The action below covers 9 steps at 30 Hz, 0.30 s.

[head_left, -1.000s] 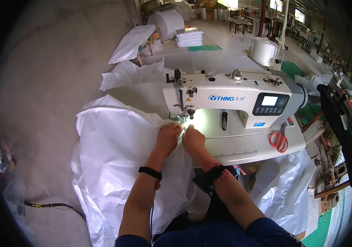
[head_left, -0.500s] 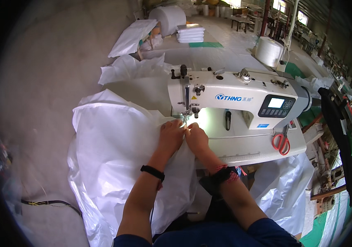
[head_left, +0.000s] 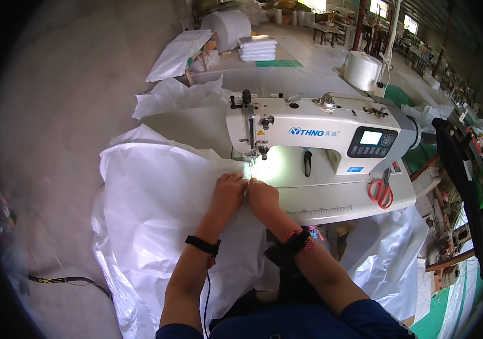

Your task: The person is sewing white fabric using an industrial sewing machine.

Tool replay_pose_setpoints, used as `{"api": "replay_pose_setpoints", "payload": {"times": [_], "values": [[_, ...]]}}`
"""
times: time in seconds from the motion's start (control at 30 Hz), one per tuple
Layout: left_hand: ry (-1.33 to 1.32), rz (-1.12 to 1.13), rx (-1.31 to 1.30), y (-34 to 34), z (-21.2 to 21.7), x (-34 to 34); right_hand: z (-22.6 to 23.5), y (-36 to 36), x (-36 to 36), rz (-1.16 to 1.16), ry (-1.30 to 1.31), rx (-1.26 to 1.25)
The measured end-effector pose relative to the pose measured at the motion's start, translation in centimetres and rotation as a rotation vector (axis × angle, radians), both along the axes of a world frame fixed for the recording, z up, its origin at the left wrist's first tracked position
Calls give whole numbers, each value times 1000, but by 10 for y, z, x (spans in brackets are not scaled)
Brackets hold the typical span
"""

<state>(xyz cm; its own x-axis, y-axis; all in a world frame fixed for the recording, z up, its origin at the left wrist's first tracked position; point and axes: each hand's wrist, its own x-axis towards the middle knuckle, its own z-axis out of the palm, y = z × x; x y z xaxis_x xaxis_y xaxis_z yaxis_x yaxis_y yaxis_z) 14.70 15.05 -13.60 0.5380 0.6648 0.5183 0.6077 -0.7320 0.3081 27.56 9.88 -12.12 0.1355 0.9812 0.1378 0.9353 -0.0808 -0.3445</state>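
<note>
A large sheet of white plastic fabric (head_left: 156,192) lies over the left part of the sewing machine's table and hangs down in front. My left hand (head_left: 229,195) is closed on its edge, just in front of the needle area. Right beside it, my right hand (head_left: 262,199) pinches the same edge, fingertips nearly touching the left's. Behind both hands stands the white sewing machine (head_left: 309,124), its lamp lighting the presser foot (head_left: 251,160). Exactly how the fingertips hold the edge is hidden by the hands.
Red-handled scissors (head_left: 380,194) and a small black tool (head_left: 307,163) lie on the machine table (head_left: 320,195). A white thread cone (head_left: 362,70) stands behind. More white sheeting (head_left: 388,254) hangs at the right. Folded white stacks (head_left: 257,50) and a big roll (head_left: 226,29) are farther back.
Both hands have drawn slightly toward me and away from the needle, with the fabric edge still between their fingers. The whole view has shifted a little.
</note>
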Motion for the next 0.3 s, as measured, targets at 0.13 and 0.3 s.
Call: {"api": "replay_pose_setpoints", "payload": {"times": [0.13,0.3], "values": [[164,33,78,-21,14,-8,7,-1,-3,-46,69,-30],[174,219,-503,-88,55,-18,-5,-50,0,-32,359,-152]]}}
